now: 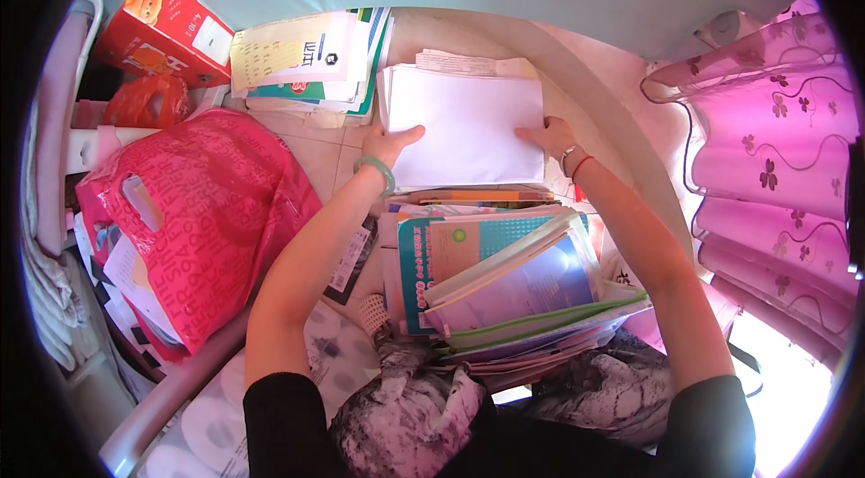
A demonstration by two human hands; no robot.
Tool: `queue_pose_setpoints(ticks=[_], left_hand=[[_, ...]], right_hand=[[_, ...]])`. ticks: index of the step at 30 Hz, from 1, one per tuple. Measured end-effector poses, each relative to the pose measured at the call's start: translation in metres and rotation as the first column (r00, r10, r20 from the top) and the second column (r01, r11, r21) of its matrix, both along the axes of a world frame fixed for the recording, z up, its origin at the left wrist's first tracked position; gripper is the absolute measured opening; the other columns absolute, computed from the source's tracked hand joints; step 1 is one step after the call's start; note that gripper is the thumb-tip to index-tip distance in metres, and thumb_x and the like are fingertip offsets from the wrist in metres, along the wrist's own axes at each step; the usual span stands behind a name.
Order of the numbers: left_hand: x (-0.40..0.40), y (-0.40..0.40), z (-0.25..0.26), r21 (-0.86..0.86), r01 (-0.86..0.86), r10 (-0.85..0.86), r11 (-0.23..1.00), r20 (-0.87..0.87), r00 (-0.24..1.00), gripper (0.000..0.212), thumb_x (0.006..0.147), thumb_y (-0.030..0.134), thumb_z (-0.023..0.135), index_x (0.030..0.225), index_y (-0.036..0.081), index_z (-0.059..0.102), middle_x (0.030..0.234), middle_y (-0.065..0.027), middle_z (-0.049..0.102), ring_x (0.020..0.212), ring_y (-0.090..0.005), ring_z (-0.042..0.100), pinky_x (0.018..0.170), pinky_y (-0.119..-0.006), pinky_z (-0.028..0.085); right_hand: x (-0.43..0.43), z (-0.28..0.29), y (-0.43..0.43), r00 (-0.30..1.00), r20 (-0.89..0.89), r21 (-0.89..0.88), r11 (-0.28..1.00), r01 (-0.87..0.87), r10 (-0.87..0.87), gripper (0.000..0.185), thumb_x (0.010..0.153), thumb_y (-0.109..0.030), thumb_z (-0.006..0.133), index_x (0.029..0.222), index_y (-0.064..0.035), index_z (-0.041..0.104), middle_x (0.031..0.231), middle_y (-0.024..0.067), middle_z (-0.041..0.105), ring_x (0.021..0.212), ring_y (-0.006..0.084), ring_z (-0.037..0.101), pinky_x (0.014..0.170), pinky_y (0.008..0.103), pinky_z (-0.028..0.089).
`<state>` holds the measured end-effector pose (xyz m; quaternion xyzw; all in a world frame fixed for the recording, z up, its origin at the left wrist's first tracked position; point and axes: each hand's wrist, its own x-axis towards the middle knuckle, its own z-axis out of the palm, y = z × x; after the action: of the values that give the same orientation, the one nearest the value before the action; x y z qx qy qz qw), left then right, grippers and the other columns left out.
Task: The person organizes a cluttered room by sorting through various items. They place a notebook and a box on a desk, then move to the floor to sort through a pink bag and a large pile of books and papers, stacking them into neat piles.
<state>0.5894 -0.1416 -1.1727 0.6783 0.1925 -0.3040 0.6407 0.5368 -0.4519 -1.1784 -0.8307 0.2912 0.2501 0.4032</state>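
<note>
A thick stack of white paper sheets [466,123] is gripped at both sides, with printed sheets showing past its far edge. My left hand [390,143], below which sits a pale green bangle, has its thumb on top of the stack's left edge. On the right edge rests the thumb of my right hand [551,139], its fingers partly hidden. Nearer my body lies a pile of books and folders, topped by a clear plastic folder [534,275] over a teal-covered book [419,262]. Beyond my left hand is another pile of books and papers [324,52], with a yellow handwritten note on it.
A full pink plastic bag [223,208] stands at left, near a red carton [169,32]. Wrapped paper rolls [216,424] lie at lower left. A pink patterned curtain [777,120] hangs at right. A curved raised edge [608,99] runs beyond the stack.
</note>
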Motion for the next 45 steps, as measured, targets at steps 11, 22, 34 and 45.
queue_pose_setpoints(ticks=[11, 22, 34, 45], left_hand=[[-0.014, 0.009, 0.028, -0.154, 0.189, -0.099, 0.970, 0.458, 0.883, 0.043, 0.074, -0.001, 0.074, 0.114, 0.000, 0.057, 0.106, -0.0065, 0.064, 0.093, -0.0136, 0.060, 0.081, -0.027, 0.050], [0.002, 0.036, -0.010, -0.503, 0.326, -0.153, 0.800, 0.355, 0.922, 0.010, 0.087, 0.013, 0.058, 0.088, 0.003, 0.057, 0.115, -0.0174, 0.059, 0.107, -0.0254, 0.057, 0.093, -0.039, 0.050], [0.013, 0.025, -0.035, -0.448, 0.142, -0.063, 0.883, 0.185, 0.981, 0.026, 0.082, 0.009, 0.062, 0.106, -0.001, 0.061, 0.107, -0.0090, 0.064, 0.096, -0.0167, 0.061, 0.086, -0.029, 0.050], [0.044, 0.140, 0.082, 0.064, -0.129, 0.112, 0.990, 0.226, 0.968, 0.035, 0.077, 0.021, 0.075, 0.102, -0.001, 0.065, 0.088, -0.0070, 0.066, 0.072, -0.0147, 0.062, 0.064, -0.028, 0.051]], right_hand=[[-0.032, 0.036, 0.009, 0.886, 0.447, 0.261, 0.965, 0.003, -0.124, 0.054, 0.069, -0.015, 0.079, 0.114, 0.0040, 0.055, 0.102, 0.0163, 0.066, 0.089, 0.0228, 0.065, 0.080, 0.0326, 0.052], [-0.043, 0.005, -0.014, 0.534, 0.781, -0.261, 0.946, -0.193, 0.325, 0.048, 0.078, -0.020, 0.069, 0.122, -0.0100, 0.053, 0.129, 0.0138, 0.045, 0.120, 0.0298, 0.045, 0.100, 0.0347, 0.037], [-0.041, -0.040, -0.071, 0.904, 0.390, 0.662, 0.736, -0.143, -0.176, 0.040, 0.087, -0.019, 0.061, 0.125, -0.0090, 0.054, 0.126, 0.0095, 0.056, 0.122, 0.0237, 0.049, 0.106, 0.0383, 0.037], [0.042, 0.091, 0.111, 0.957, 0.281, 0.601, 0.790, -0.121, -0.067, 0.048, 0.079, -0.034, 0.072, 0.106, 0.0044, 0.063, 0.095, 0.0103, 0.068, 0.080, 0.0144, 0.063, 0.072, 0.0266, 0.050]])
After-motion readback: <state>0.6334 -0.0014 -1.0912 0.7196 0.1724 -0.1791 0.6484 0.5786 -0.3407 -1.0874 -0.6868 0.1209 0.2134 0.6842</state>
